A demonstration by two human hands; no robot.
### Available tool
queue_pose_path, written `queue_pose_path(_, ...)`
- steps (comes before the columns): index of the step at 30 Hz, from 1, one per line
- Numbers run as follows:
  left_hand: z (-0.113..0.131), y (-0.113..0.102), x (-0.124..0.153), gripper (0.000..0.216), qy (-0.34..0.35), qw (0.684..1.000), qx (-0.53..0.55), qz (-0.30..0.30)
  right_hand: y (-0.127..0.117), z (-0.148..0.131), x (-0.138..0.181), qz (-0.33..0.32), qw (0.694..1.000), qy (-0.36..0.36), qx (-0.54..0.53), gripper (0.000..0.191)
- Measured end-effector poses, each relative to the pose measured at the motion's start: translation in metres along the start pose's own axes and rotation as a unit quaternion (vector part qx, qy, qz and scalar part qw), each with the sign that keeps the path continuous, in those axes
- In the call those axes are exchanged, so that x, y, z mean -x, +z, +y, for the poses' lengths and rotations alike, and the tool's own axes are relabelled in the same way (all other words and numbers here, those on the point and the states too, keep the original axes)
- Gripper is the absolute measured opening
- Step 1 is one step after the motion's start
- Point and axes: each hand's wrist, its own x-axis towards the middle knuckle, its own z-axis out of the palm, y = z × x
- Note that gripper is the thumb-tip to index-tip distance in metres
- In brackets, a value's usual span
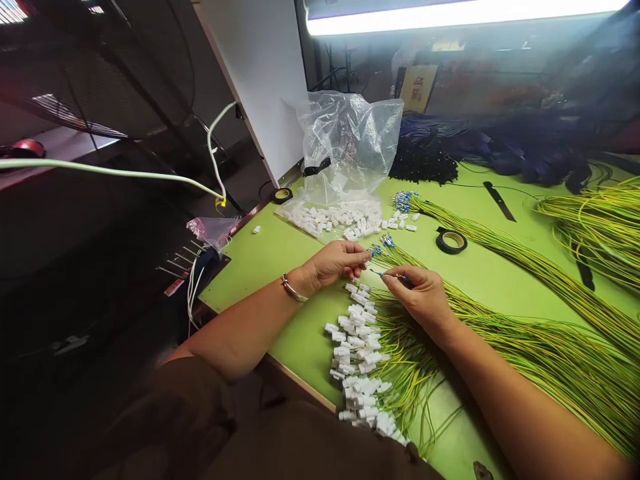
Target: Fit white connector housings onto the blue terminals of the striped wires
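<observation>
My left hand [343,261], with a bracelet on the wrist, is pinched on a small white plastic connector housing [367,265], mostly hidden by the fingers. Just to its right, my right hand [417,293] grips a wire whose blue-sleeved metal terminal [379,273] sticks out between thumb and forefinger, pointing at the housing. The two are close but look apart. Below the hands lies a row of white connectors [357,333] fitted on yellow-green wires [407,373]. Behind the fingertips, more wires end in bare blue-sleeved terminals [387,241].
Loose white housings [350,217] spill from a clear plastic bag [350,147] at the back. A black tape roll [451,241], a black cutter knife [499,201] and a second wire bundle [480,233] lie to the right. Another tape roll [283,195] sits near the back-left edge.
</observation>
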Motion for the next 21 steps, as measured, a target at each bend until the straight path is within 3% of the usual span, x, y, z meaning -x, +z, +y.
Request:
queue_pose_path(4,-0.001,0.004,0.001,0.026,-0.016,0.999,0.027,-0.021,0.001,0.002,0.001,0.009,1.000,-0.009,0.020,0.021)
queue_pose_path(13,-0.002,0.011,0.001,0.023,-0.043,0.998,0.042,0.006,0.000,0.005,0.001,0.019,0.998,-0.034,0.040,0.018)
queue_pose_path(21,-0.005,0.010,0.002,0.031,-0.016,0.999,-0.031,0.001,-0.001,0.010,0.002,0.007,0.990,-0.039,0.132,0.018)
